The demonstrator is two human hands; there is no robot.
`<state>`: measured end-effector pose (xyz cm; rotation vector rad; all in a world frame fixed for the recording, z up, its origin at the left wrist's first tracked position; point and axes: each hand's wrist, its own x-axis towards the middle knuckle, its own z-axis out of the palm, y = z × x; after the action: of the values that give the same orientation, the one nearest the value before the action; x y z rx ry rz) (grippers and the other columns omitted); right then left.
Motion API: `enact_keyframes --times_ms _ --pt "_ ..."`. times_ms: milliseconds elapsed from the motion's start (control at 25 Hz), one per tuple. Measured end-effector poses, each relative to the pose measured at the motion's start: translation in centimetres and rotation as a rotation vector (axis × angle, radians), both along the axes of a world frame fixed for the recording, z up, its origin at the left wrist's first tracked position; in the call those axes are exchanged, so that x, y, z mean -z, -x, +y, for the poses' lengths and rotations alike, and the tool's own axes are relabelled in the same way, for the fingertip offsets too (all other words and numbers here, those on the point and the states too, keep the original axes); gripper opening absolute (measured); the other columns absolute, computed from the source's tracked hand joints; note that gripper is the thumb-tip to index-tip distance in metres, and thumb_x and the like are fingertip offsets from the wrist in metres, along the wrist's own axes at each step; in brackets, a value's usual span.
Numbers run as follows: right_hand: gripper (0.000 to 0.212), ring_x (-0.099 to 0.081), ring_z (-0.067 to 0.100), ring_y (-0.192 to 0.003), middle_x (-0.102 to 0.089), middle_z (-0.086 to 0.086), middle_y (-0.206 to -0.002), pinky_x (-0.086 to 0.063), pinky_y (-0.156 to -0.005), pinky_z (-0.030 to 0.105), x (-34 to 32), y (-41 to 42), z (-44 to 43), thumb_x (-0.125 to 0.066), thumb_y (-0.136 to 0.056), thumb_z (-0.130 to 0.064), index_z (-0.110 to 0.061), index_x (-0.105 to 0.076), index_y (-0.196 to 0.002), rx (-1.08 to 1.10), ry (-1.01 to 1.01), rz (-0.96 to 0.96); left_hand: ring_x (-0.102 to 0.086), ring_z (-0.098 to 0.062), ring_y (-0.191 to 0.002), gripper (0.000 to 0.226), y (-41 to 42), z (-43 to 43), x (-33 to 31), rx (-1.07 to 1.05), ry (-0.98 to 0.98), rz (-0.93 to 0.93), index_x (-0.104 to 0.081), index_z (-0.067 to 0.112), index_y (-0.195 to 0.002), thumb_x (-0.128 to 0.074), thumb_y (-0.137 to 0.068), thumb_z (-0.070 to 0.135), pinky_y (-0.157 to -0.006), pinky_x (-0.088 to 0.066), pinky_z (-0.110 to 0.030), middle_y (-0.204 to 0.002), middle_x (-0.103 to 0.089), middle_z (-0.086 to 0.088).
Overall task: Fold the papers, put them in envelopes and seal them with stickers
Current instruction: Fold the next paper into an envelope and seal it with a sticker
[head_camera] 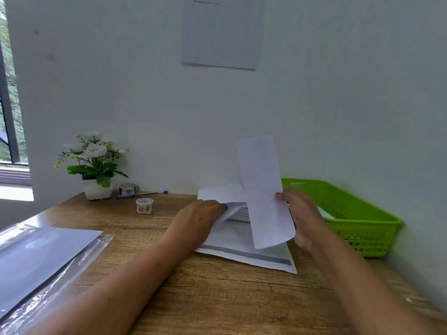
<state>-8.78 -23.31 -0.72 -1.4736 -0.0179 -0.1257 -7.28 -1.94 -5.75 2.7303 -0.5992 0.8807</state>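
Wooden desk (217, 298): grey envelopes in a clear sleeve (36, 257) lie near left. At centre, above printed sheets (242, 256), the right hand (303, 218) pinches a folded paper (263, 189) held upright, thumb on its front. The left hand (200, 215) curls its fingers round a second white piece (219, 193) touching the paper. A green basket (362, 221) sits right. Farther left are a sticker roll (144, 205), a pen (141, 194) and potted flowers (94, 163).

Wooden table (217, 298), potted flowers (96, 189), pen (141, 194), tape rolls (144, 205) (two), printed sheets (242, 252), green basket (362, 213), envelopes (41, 252)
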Motion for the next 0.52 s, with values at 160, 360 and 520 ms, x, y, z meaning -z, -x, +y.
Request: enact_keyframes --times_ms 160,360,520 --pt "0.01 -0.062 0.029 -0.078 -0.066 0.013 -0.087 -0.05 -0.07 0.035 0.3 0.9 1.0 -0.055 -0.092 -0.019 -0.01 -0.057 -0.087 -0.112 0.097 0.057 -0.059 -0.018 -0.099 0.045 0.7 -0.9 -1.0 -0.081 -0.153 0.021 -0.048 0.028 -0.128 -0.047 -0.09 0.005 -0.069 -0.044 -0.027 -0.114 -0.06 0.005" --pt "0.031 -0.065 0.025 -0.076 -0.067 0.014 -0.098 -0.051 -0.057 0.029 0.6 1.1 0.5 -0.064 -0.085 -0.01 -0.009 -0.053 -0.114 -0.196 0.168 0.104 -0.06 -0.022 -0.093 0.047 1.6 -2.8 -1.5 -0.114 -0.355 0.064 -0.041 0.028 -0.133 -0.05 -0.091 0.008 -0.063 -0.043 -0.029 -0.106 -0.06 -0.002" --pt "0.066 -0.061 0.023 -0.077 -0.059 0.014 -0.117 -0.048 -0.057 0.028 -0.3 0.7 -1.0 -0.069 -0.081 -0.005 -0.02 -0.036 -0.136 -0.15 0.348 0.101 -0.06 -0.023 -0.102 0.048 1.1 -2.5 -0.9 -0.073 -0.364 0.129 -0.039 0.038 -0.135 -0.046 -0.094 0.013 -0.073 -0.048 -0.032 -0.116 -0.06 0.0"
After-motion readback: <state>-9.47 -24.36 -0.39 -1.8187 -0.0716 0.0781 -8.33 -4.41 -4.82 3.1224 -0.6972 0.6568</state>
